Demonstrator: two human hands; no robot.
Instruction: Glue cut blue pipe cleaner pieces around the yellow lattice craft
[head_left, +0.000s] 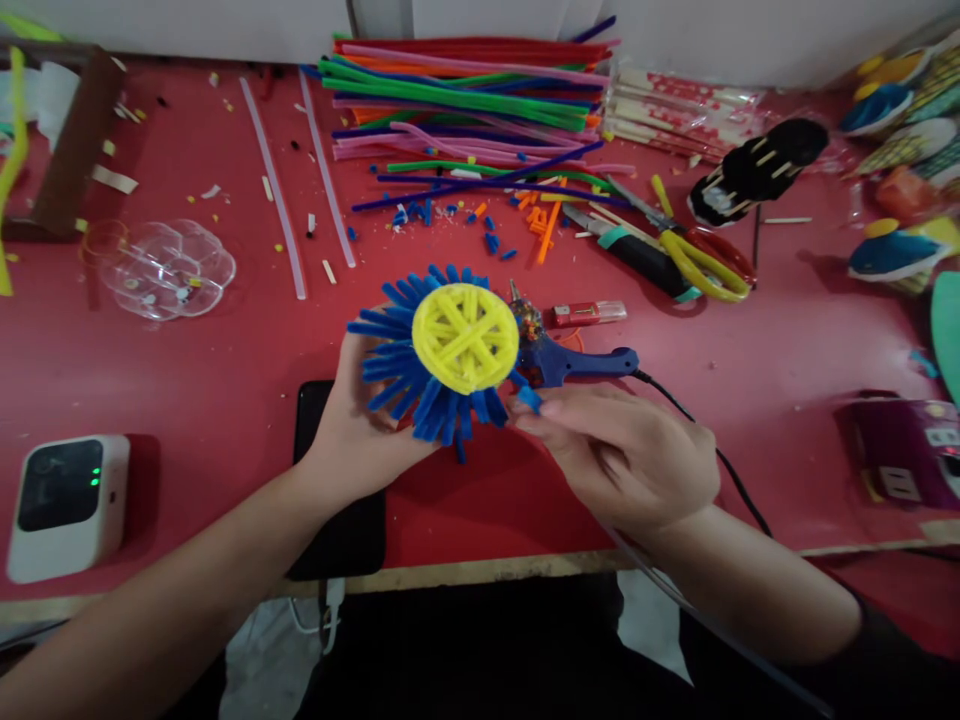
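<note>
A craft piece (466, 338) has a round yellow lattice top and a fringe of blue fuzzy strips around it. My left hand (367, 420) is wrapped round it from the left and below, its fingers partly hidden under the fringe. At the fringe's lower right edge, my right hand (622, 450) pinches a short blue piece (529, 399) between thumb and fingertips. Just behind, a blue glue gun (581, 362) lies on the red table (480, 520), its cable running to the lower right.
Pipe cleaners (465, 100) are piled at the back. Cutters (637, 255) and yellow-handled scissors (701, 262) lie back right, near a black figure (757, 170). A phone (345, 540) lies under my left wrist. A white device (71, 510), clear tray (169, 270) and purple box (904, 450) stand outward.
</note>
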